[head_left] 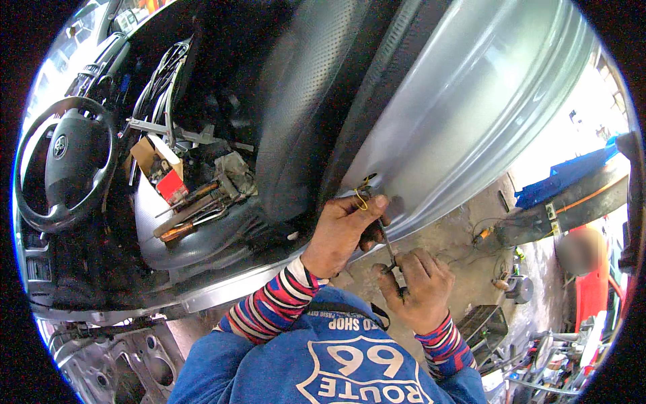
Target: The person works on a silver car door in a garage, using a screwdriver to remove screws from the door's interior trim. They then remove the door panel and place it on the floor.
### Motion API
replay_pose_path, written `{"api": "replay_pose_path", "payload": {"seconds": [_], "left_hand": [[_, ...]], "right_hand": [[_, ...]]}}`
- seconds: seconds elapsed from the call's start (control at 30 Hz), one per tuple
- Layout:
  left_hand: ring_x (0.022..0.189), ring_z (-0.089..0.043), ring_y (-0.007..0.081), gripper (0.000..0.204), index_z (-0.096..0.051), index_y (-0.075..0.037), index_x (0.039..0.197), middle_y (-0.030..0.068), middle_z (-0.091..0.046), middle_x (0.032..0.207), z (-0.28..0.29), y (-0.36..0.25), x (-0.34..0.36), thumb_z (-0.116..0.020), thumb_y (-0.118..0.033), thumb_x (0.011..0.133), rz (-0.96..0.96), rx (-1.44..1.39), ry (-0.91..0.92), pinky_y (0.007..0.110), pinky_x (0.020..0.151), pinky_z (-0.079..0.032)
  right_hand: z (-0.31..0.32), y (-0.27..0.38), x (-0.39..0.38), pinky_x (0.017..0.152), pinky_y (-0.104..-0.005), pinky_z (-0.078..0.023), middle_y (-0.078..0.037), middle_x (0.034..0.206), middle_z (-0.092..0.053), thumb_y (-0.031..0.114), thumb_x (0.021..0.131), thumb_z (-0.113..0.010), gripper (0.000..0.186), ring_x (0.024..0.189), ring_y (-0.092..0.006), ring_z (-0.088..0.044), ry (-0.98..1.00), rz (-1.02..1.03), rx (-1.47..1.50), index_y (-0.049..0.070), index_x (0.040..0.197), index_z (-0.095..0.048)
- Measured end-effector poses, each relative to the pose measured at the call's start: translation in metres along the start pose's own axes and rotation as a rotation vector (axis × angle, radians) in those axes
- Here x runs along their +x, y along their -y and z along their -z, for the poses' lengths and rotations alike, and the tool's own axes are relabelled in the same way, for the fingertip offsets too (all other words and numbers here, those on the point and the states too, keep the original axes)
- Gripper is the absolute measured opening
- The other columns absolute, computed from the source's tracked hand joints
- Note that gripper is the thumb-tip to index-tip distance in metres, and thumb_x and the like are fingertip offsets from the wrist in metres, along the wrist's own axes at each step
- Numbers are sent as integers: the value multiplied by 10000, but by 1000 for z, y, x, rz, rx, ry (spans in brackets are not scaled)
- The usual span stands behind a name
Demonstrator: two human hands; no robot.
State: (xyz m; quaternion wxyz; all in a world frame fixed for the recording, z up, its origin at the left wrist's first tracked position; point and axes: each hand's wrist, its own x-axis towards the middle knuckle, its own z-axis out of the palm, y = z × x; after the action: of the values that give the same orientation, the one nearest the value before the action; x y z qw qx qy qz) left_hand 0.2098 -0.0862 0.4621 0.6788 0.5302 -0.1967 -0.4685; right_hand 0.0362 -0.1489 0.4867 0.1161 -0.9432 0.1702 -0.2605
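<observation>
Left hand (346,225): fingers closed, thumb pressed in, pinching what looks like the thin yellow looped wire (362,200). The wire sits at the dark hole (369,178) low in the shiny silver metal body panel (437,135). Right hand (422,283): fingers curled, nearly closed round a slim dark hand tool (392,257); its shaft points up toward the left fingers. Tool type can't be told, nor whether its tip touches the wire.

To do this well, probably: pinch the wire close to the hole, leave slack so it isn't tugged, steady the tool against the left fingers, avoid scraping the paint or nicking the wire on the hole's edge.

Containers: open brown cardboard box (142,153) with a red panel, on the black perforated seat (222,249); small dark parts inside, kinds unclear. Long orange-handled hand tools (180,232) lie loose beside it, next to a crumpled grey bundle (235,174). Dark slatted crate (488,323), beyond the right hand; contents unreadable.
</observation>
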Motion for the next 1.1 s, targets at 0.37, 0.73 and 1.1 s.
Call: {"api": "replay_pose_path", "payload": {"seconds": [0.37,0.73,1.1], "left_hand": [[592,-581,66,403,-703,-31,924,-9,-653,751,1,4,2,-706,-432,965,-40,-67,30,216,512,-439],[574,-582,69,425,-687,-39,904,5,-648,724,-5,2,-1,-659,-454,989,-38,-45,-55,223,482,-436],[591,-565,65,430,-680,-34,898,-10,-620,724,-2,5,-5,-643,-450,1000,-46,-83,-11,222,506,-447]], "right_hand": [[-28,-1,-5,482,-319,-349,-39,612,-500,404,1002,-566,414,502,-176,-461,-31,-902,1439,50,790,-588],[-16,-2,-10,593,-305,-451,-86,921,-648,201,819,-824,317,696,-194,-574,-239,-349,435,2,1021,-684],[-39,1,-14,570,-351,-484,-106,758,-658,204,879,-776,210,638,-248,-626,-218,-296,448,26,850,-668]]}}
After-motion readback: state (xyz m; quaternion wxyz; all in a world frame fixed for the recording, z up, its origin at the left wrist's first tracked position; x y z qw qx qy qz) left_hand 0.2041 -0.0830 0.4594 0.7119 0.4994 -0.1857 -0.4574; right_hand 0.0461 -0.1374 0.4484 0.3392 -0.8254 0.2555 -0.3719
